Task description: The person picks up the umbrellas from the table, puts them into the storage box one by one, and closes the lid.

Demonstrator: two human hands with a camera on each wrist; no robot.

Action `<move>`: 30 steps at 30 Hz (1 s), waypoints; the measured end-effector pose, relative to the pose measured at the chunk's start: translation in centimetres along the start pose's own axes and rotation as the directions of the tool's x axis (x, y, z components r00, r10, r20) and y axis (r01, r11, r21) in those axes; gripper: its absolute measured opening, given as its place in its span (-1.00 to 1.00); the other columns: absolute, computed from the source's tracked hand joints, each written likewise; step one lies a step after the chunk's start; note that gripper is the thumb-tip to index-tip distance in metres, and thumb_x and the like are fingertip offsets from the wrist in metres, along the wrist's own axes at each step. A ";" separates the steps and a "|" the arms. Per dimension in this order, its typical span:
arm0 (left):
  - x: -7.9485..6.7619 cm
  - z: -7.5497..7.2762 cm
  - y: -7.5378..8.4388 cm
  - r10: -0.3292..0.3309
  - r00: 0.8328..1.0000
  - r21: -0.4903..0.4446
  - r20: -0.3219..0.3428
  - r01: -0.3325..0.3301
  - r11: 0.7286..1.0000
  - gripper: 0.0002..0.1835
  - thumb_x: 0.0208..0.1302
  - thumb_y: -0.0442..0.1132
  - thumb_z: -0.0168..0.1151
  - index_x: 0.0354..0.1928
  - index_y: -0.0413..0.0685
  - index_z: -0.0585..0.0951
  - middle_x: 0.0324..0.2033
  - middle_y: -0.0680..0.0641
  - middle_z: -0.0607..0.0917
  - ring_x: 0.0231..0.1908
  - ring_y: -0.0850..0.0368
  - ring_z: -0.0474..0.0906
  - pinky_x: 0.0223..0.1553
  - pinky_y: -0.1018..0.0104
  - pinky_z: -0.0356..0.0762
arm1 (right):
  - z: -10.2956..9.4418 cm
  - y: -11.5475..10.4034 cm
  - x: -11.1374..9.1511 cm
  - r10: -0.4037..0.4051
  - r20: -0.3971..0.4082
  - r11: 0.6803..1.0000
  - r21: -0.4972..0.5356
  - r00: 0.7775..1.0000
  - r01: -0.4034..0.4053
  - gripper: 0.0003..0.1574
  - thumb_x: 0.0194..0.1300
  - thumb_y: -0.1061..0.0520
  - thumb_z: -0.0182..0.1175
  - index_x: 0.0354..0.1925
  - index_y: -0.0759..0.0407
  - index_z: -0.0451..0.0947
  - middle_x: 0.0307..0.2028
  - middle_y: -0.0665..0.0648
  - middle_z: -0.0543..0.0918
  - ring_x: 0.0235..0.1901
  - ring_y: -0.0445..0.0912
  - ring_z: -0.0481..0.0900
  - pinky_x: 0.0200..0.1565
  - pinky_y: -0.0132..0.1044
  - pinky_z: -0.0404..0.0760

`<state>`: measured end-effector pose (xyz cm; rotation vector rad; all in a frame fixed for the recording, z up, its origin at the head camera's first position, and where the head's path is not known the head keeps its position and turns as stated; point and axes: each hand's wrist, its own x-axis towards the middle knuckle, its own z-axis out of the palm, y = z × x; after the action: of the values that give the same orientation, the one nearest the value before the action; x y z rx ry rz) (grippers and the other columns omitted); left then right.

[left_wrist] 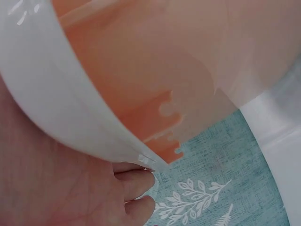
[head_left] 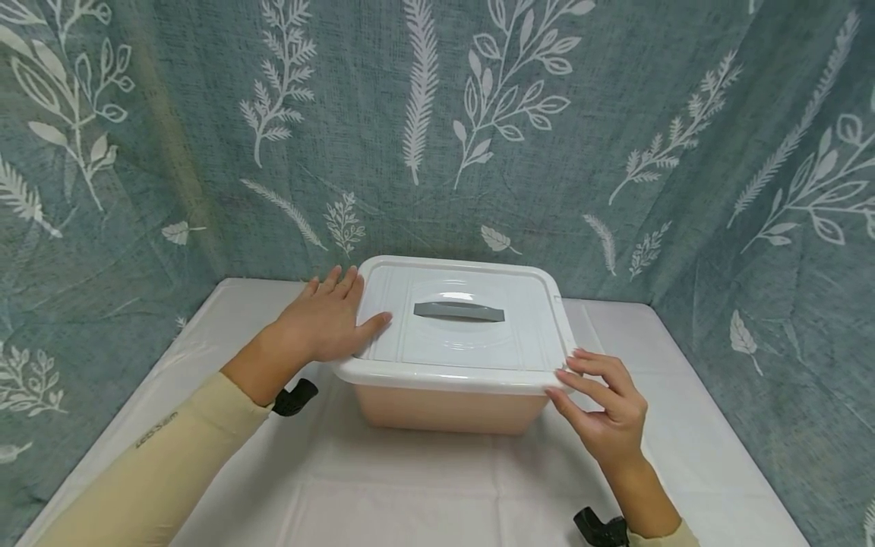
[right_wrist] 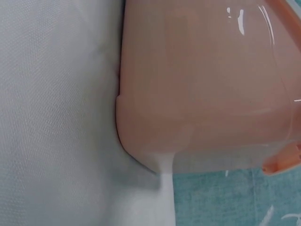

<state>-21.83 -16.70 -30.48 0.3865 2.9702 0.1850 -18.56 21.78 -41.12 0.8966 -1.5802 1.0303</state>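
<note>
A white lid (head_left: 390,346) with a grey handle (head_left: 459,311) covers a peach-coloured plastic storage box (head_left: 451,410). At the lid's left edge lies my left hand (head_left: 321,319), its fingers straight and its thumb resting on top. In the left wrist view the palm (left_wrist: 51,183) is against the lid's white rim (left_wrist: 61,89), above the box's peach wall (left_wrist: 188,56). My right hand (head_left: 611,414) holds the front right corner of the lid between thumb and bent fingers. The right wrist view shows the box's side (right_wrist: 197,84) but not the hand. The box's contents are hidden.
The box stands on a white cloth-covered table (head_left: 403,494). Green curtains (head_left: 383,129) with white leaf patterns hang behind and at both sides. A black wrist mount (head_left: 295,397) sits under the left wrist, another black mount (head_left: 601,528) beside the right.
</note>
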 end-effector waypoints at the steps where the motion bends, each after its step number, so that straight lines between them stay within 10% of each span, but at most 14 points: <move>1: 0.0 0.0 0.0 -0.001 1.000 -0.003 0.003 0.001 1.000 0.01 0.54 0.39 -0.31 0.60 -0.35 -0.11 0.61 -0.35 -0.14 0.60 -0.36 -0.27 0.59 -0.32 -0.26 | 0.0 0.0 0.0 0.000 -0.002 1.000 0.004 1.000 0.000 -0.61 0.15 0.04 0.56 -0.35 0.40 0.80 -0.27 0.36 0.72 0.02 0.08 0.70 0.21 -0.32 0.64; 30: 1.5 0.1 -0.4 -0.009 1.000 -0.072 0.015 0.010 0.997 -0.02 0.56 0.30 -0.26 0.59 -0.41 -0.14 0.60 -0.39 -0.16 0.60 -0.35 -0.29 0.60 -0.28 -0.21 | 0.8 0.0 0.1 0.060 -0.005 0.998 0.033 0.998 -0.060 -0.60 0.14 0.06 0.56 -0.33 0.44 0.79 -0.25 0.40 0.68 0.06 0.05 0.68 0.22 -0.32 0.64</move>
<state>-23.35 -16.65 -30.82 0.3638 2.9402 0.2866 -18.84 21.08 -41.17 0.8722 -1.5978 1.1030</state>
